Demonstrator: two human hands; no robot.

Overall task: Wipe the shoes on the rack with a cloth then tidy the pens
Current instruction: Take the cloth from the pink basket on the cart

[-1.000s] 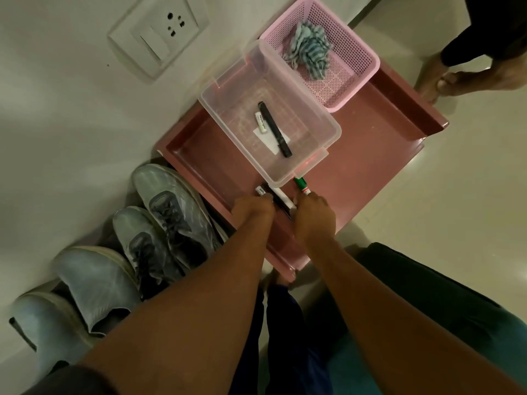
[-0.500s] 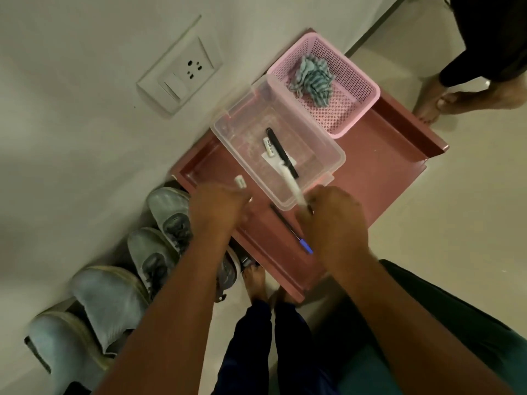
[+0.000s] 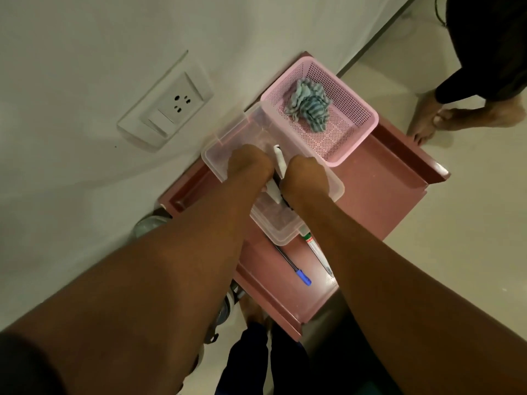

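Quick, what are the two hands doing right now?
Left hand: inside the clear box; what it holds cannot be told.
Right hand: holding a white pen over the clear box.

Both bare forearms reach from the near edge toward the far middle, converging. The left hand (image 3: 249,165) and right hand (image 3: 305,178) sit close together, backs up, knuckles bent with fingers curled downward out of sight. What either hand grips cannot be told.
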